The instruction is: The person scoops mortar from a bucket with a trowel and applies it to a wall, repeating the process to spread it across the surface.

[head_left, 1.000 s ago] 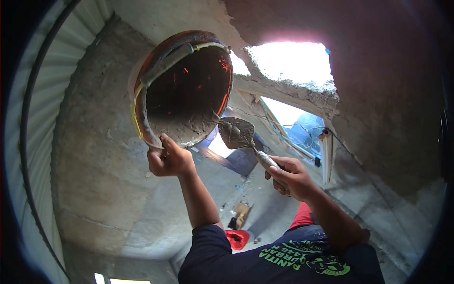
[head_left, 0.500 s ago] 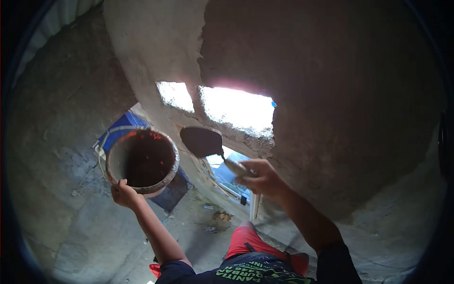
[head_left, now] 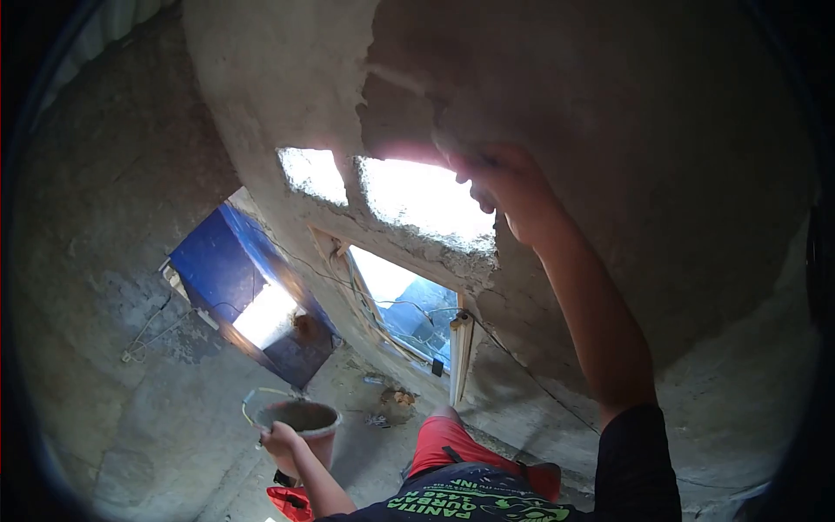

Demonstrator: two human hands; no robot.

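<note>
Lowered at my left side, a bucket with a pale rim hangs in my left hand, which is closed at its rim near the wire handle. Grey material shows inside it. My right hand is raised to the wall, above the larger bright opening, and closed around a trowel. The trowel's blade is dim against the dark, damp-looking plaster, and its exact outline is hard to make out. Lighter plaster lies to the left of the ragged dark edge.
Two bright openings pierce the wall. Below them is a wooden-framed window with loose cables. A blue doorway stands at left. Small debris lies on the concrete floor.
My right hand has lifted the trowel from beside the bucket up to the wall above the opening. My left hand has lowered the bucket towards my side.
</note>
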